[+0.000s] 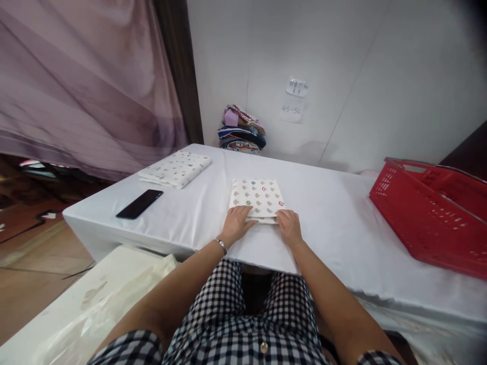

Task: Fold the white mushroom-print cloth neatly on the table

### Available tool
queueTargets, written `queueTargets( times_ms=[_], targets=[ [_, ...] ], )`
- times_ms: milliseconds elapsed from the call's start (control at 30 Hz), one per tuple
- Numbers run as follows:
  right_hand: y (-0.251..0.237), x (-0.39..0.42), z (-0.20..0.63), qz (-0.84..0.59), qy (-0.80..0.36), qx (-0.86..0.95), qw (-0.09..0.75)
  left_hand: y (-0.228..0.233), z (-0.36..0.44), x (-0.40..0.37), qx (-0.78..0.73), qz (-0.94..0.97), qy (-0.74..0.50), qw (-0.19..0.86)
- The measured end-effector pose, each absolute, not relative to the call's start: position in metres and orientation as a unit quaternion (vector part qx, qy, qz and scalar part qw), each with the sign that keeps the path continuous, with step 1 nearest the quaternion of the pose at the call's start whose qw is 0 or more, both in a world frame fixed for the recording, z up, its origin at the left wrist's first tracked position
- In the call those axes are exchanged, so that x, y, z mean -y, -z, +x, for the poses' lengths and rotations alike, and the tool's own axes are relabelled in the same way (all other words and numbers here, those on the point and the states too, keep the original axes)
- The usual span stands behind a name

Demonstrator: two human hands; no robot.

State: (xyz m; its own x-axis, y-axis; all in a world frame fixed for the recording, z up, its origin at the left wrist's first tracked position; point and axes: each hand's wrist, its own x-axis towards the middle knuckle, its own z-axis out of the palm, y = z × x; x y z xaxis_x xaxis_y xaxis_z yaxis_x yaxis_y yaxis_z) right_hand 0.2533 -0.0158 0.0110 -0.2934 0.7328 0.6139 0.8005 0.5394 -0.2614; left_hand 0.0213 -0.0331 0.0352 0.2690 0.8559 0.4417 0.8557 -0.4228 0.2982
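A folded white cloth (257,196) printed with small grey motifs and a few coloured ones lies on the white-covered table in front of me. At its near left corner my left hand (238,223) has its fingers on the top layer, with the thumb at the front edge. My right hand (289,225) grips the near right corner in the same way. Along the front edge the layers stand slightly apart. Parts of both hands' fingertips are hidden by the cloth.
Left of the cloth lie another folded patterned cloth (177,168) and a black phone (139,204). A red plastic basket (426,218) stands on the right. Folded fabrics (242,132) are stacked by the wall at the back. A pale surface with clear plastic (114,314) is at lower left.
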Motion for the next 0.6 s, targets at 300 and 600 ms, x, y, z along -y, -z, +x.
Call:
queueTargets(
  times_ms=[300,600],
  targets=[
    [-0.011,0.015,0.255,-0.471,0.047,0.801,0.366,-0.038,0.034,0.025,-0.567,0.776,-0.276,0.009],
    [-0.009,0.013,0.256,-0.442,0.078,0.8,0.399,-0.034,0.043,0.023,-0.538,0.789,-0.297,0.006]
  ],
)
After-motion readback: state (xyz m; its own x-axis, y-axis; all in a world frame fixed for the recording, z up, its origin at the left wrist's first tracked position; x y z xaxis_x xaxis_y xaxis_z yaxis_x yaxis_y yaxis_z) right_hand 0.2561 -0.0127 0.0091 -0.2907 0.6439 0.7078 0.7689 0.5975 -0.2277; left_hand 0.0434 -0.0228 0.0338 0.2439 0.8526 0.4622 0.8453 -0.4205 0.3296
